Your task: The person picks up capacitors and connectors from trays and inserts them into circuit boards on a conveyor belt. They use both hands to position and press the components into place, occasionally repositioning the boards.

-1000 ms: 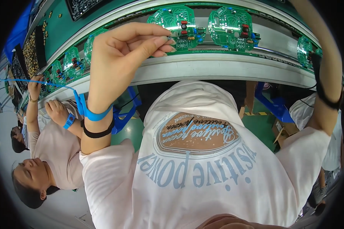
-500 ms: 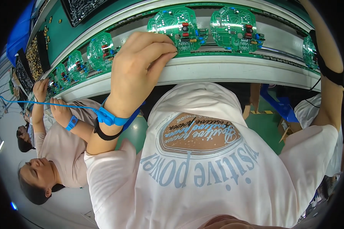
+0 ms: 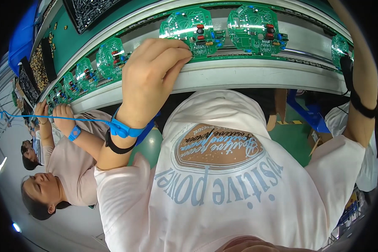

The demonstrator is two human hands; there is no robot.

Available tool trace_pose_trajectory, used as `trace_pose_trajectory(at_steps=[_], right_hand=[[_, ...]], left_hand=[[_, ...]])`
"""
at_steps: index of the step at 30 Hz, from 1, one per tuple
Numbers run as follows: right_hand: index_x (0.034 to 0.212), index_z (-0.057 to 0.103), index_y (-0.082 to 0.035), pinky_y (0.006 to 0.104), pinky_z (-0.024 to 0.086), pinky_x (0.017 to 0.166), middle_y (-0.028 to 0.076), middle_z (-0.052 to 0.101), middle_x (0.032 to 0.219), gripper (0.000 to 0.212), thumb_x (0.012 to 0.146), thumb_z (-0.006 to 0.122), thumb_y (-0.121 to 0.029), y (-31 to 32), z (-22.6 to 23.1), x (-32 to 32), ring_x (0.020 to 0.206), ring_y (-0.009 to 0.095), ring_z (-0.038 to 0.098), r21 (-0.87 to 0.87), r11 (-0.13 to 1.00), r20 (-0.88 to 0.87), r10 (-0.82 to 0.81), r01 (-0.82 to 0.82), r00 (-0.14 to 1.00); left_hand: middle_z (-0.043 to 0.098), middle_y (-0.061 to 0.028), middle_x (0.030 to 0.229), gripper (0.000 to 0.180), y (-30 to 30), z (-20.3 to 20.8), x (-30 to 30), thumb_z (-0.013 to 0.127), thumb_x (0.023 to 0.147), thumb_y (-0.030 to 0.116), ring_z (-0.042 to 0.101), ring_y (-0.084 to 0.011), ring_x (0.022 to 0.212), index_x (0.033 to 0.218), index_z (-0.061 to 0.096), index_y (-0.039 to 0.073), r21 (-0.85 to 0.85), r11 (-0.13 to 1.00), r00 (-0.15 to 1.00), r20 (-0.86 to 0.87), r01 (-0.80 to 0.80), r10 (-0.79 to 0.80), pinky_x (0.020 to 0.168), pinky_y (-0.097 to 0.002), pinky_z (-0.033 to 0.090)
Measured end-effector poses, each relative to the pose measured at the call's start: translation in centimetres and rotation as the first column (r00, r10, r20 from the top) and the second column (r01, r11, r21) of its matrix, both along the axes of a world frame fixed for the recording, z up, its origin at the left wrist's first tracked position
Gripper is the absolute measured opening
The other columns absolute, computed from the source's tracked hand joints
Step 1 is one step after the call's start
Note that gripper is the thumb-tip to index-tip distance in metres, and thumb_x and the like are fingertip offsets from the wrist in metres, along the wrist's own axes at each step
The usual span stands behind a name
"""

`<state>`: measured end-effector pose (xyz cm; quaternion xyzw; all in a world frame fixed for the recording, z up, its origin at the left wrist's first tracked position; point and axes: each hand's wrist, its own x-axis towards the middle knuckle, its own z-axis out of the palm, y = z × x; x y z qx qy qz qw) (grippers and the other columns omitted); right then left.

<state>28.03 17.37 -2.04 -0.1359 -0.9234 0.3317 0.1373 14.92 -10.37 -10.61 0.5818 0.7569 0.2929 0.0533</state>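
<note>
My left hand [image 3: 155,67] is closed in a pinch at the near-left edge of a green circuit board [image 3: 185,27]; its fingertips hide that corner. Red, black and blue components stand on the board. Around my left wrist is a blue wrist strap [image 3: 128,129] with a coiled cord. Just right of that board lies a similar circuit board [image 3: 245,29]. My right forearm [image 3: 363,84], with a black band, rises along the right side, and its hand is beyond the picture's edge. Beside that forearm sits another circuit board [image 3: 339,48].
The boards ride on a conveyor with a pale front rail [image 3: 256,75]. Several more circuit boards [image 3: 109,56] line it leftward. Behind stand a black tray of small dark parts [image 3: 90,12] and a heap of yellowish parts [image 3: 38,69]. A co-worker's hands [image 3: 63,119] are at the line's left end.
The two nearest boards appear slightly further left and up. My left hand keeps its pinch at the board edge. The co-worker's hands have come down a little and closer together.
</note>
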Motion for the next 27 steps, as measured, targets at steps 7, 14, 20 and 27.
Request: trace_pose_trajectory(at_steps=[7,14,20,27], right_hand=[[0.119,0.067,0.001,0.0264,0.062,0.069,0.009,0.074,0.086,0.018,0.104,0.062,-0.007,-3.0,0.4,2.6,0.074,0.015,0.073,-0.458,0.832,0.225,-0.234,0.315,0.946],[0.117,0.069,0.003,0.0298,0.059,0.083,0.011,0.074,0.1,0.018,0.1,0.065,-0.001,0.9,-3.6,6.6,0.09,0.018,0.072,-0.737,0.674,0.041,-0.042,0.058,0.998],[0.118,0.069,0.006,0.0281,0.06,0.088,0.012,0.074,0.106,0.019,0.1,0.063,0.004,-0.9,-7.1,6.4,0.092,0.014,0.073,-0.549,0.834,-0.14,-0.025,-0.057,0.99],[0.111,0.073,0.002,0.0262,0.058,0.077,0.004,0.076,0.096,0.015,0.097,0.068,0.0,-2.8,-6.8,5.9,0.091,0.012,0.074,-0.49,0.872,-0.189,-0.117,0.01,0.975]], left_hand=[[0.071,-0.0038,0.097,0.015,0.5,0.6,-0.1,0.076,0.078,0.005,0.067,-0.0257,0.089,0.092,0.072,0.007,-0.034,0.996,0.985,-0.148,0.08,-0.084,0.075,-0.0375,0.054],[0.07,-0.0048,0.093,0.014,1.7,2.4,0.4,0.074,0.081,0.009,0.067,-0.0269,0.09,0.095,0.072,0.008,-0.138,0.981,0.926,-0.336,0.133,-0.173,0.078,-0.0376,0.054],[0.075,-0.0085,0.099,0.024,6.6,3.6,-4.9,0.073,0.09,0.002,0.074,-0.029,0.091,0.114,0.074,0.004,0.044,0.985,0.923,-0.36,0.164,-0.138,0.075,-0.034,0.058],[0.068,-0.012,0.09,0.012,13.9,3.4,-7.4,0.076,0.086,0.01,0.068,-0.0331,0.082,0.096,0.073,0.003,0.143,0.983,0.933,-0.356,0.112,-0.055,0.073,-0.0396,0.054]])
